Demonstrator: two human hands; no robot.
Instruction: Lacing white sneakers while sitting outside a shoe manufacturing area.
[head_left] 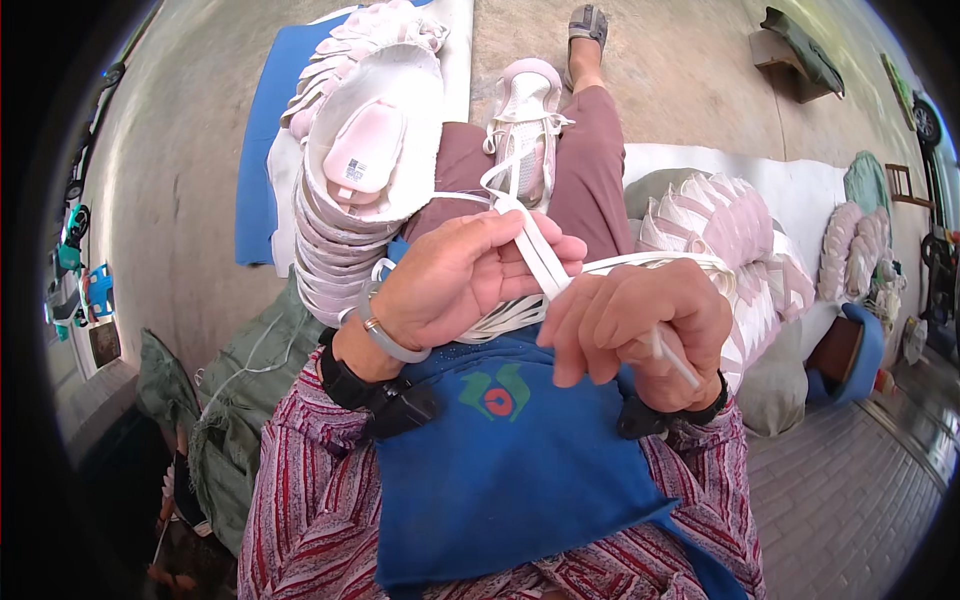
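A white and pale pink sneaker [526, 125] rests between my legs, toe pointing away, with white laces in its upper eyelets. Doubled white shoelaces [540, 258] run from it to my hands. My left hand [455, 270] is turned palm up and pinches these laces between thumb and fingers. Close by on the right, my right hand [645, 325] is closed around the lace ends; a thin, pale, stick-like piece [675, 358] also shows in its grip. A bunch of loose white laces [510, 318] lies over my lap on the blue apron [500, 470], partly hidden by my hands.
On the left stands a tall nested stack of pale shoe uppers [310, 255], a pink insole-like piece [367, 150] inside the top one. More stacked uppers [710, 220] lie on the right. A green sack [250, 390], a blue chair [850, 355] and a box [790, 60] stand around.
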